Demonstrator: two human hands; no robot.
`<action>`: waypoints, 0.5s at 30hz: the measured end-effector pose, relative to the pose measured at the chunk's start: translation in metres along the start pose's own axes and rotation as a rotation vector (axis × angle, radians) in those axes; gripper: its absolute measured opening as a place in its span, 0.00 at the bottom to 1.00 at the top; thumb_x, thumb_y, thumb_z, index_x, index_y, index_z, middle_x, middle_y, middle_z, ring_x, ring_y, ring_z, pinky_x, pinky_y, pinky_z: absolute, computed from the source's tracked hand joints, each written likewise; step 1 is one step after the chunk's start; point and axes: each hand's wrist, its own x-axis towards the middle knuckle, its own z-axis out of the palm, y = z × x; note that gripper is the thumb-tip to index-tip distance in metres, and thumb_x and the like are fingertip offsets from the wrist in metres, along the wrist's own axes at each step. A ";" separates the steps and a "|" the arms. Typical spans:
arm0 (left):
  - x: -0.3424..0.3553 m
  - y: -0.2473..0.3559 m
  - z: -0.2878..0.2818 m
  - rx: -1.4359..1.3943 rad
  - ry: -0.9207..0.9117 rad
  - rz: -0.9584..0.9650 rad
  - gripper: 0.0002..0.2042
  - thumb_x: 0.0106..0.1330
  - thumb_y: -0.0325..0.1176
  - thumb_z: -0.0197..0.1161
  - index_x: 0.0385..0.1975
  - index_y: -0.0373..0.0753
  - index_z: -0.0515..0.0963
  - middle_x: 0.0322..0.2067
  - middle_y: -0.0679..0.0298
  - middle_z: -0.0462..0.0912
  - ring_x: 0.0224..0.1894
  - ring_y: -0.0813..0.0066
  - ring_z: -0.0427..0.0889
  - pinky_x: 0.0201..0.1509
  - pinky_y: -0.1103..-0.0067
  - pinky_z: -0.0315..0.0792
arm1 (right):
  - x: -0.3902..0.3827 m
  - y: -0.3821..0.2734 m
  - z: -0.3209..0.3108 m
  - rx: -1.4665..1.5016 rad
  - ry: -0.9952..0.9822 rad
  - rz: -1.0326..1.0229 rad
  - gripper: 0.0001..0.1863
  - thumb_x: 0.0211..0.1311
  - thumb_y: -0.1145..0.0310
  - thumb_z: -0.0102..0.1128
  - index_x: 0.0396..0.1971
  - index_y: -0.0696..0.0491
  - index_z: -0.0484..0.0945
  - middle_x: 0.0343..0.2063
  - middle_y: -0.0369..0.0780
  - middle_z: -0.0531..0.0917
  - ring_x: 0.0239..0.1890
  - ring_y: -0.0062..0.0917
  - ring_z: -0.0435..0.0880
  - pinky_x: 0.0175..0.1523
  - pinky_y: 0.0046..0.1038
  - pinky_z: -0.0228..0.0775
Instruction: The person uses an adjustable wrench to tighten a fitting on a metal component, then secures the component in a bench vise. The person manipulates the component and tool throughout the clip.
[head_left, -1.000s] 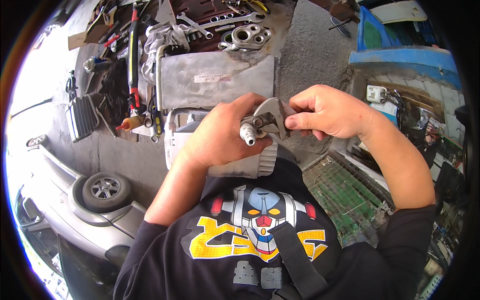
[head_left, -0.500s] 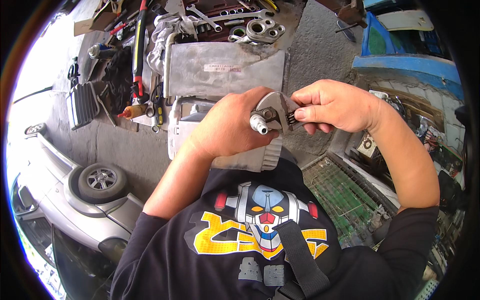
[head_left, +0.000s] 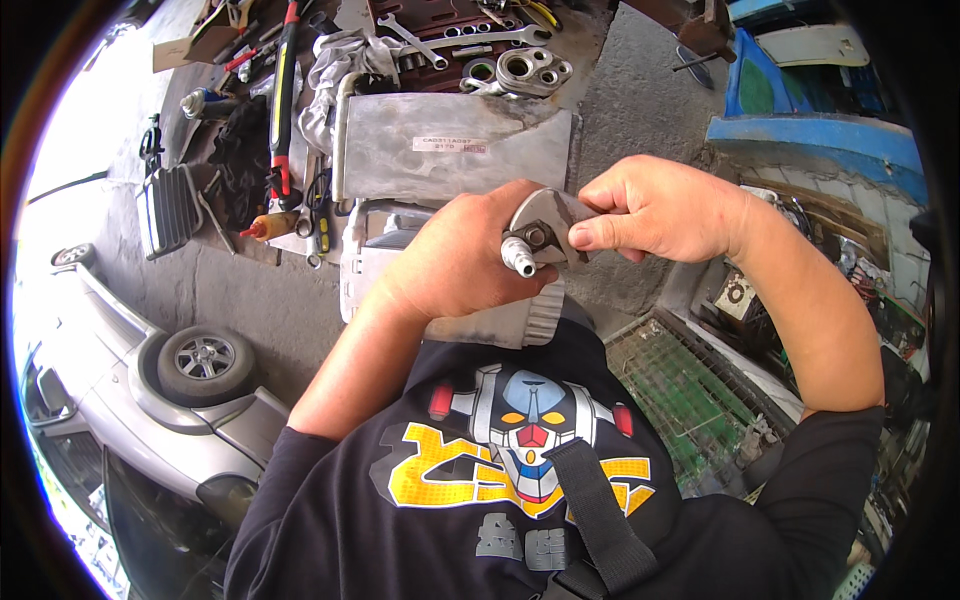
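My left hand (head_left: 455, 245) is closed around a metal part with a ribbed silver hose fitting (head_left: 518, 256) that sticks out toward me beside a hex nut (head_left: 536, 235). Around the nut sit the jaws of an adjustable wrench (head_left: 550, 207). My right hand (head_left: 660, 215) pinches this wrench by its head, thumb laid over the place of its adjusting screw. Most of its handle is hidden. Below my left hand lies a pale grey metal housing (head_left: 490, 325) with ribs at its right end, against my dark shirt. A flat grey metal box (head_left: 400, 150) stands just beyond.
Beyond the box are a dark red socket tray (head_left: 395, 12), combination wrenches (head_left: 480, 40) and a round metal flange with holes (head_left: 530, 70). A long red and black tool (head_left: 284, 110) lies at left. A silver car (head_left: 150, 370) is at lower left, a wire rack (head_left: 690, 400) at right.
My right thumb has shifted left over the wrench's adjusting screw, which showed before and is now covered. My left hand keeps its hold on the metal part.
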 end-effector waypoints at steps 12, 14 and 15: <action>0.000 0.000 -0.001 0.045 -0.025 -0.013 0.26 0.55 0.30 0.82 0.53 0.34 0.81 0.40 0.52 0.90 0.44 0.53 0.93 0.49 0.67 0.82 | 0.001 0.001 0.004 0.187 -0.062 0.013 0.20 0.82 0.54 0.62 0.58 0.56 0.83 0.27 0.32 0.84 0.21 0.13 0.75 0.28 0.22 0.68; 0.000 0.000 -0.001 0.025 -0.031 -0.039 0.26 0.55 0.30 0.82 0.54 0.34 0.81 0.40 0.52 0.90 0.44 0.52 0.93 0.49 0.67 0.82 | 0.005 0.001 0.007 0.086 -0.013 -0.025 0.20 0.81 0.53 0.63 0.55 0.55 0.83 0.26 0.33 0.84 0.20 0.13 0.74 0.27 0.22 0.67; 0.000 0.000 -0.002 0.027 -0.030 -0.028 0.26 0.55 0.30 0.82 0.54 0.34 0.81 0.40 0.52 0.90 0.44 0.52 0.93 0.49 0.67 0.82 | 0.005 0.002 0.007 0.155 -0.021 -0.018 0.19 0.81 0.53 0.63 0.53 0.55 0.83 0.26 0.33 0.83 0.20 0.14 0.74 0.27 0.22 0.67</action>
